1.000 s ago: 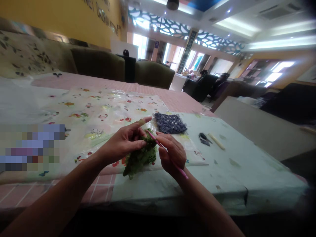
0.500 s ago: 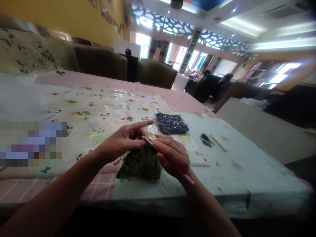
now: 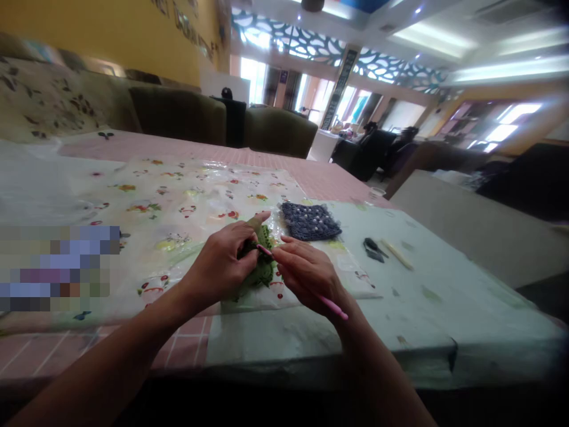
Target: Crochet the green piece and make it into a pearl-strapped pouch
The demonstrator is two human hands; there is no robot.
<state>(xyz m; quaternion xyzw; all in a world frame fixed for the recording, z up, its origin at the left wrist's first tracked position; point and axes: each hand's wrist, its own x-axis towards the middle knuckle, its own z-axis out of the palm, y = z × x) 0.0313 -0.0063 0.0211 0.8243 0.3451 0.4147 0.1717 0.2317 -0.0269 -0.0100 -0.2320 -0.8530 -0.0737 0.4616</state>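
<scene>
We log hands at work on the green, textured, knitted-looking piece [image 3: 264, 274], which is up between both hands above the near edge of the counter [image 3: 429, 317], over the white plastic sheet with red fruit prints [image 3: 195, 178]. Our left hand [image 3: 229, 261] has its grip closed on that piece, thumb pressing against bent fingers, index stretched out along the far side. Our right hand [image 3: 311, 270] has its grip closed round the slim pink hook-like stick [image 3: 329, 305], held like a pen, its front end at the green edge near the left thumb (whether it has caught a loop, we can't tell). Progress, as we judge it: mid-work. A body of green fabric with a bumpy edge is already made, and the stick sits right at it, so this piece doesn't look finished; how many rows or stitches are left we can't read, since the left hand covers much of it. The dark blue-grey, square knitted piece with pale beads [image 3: 311, 222] lies flat just beyond the right hand, untouched; looks complete to us, not certain. Farther right, side by side: a small black tool, blurred [image 3: 374, 250], and a pale cream stick [image 3: 397, 254], neither in use.
</scene>
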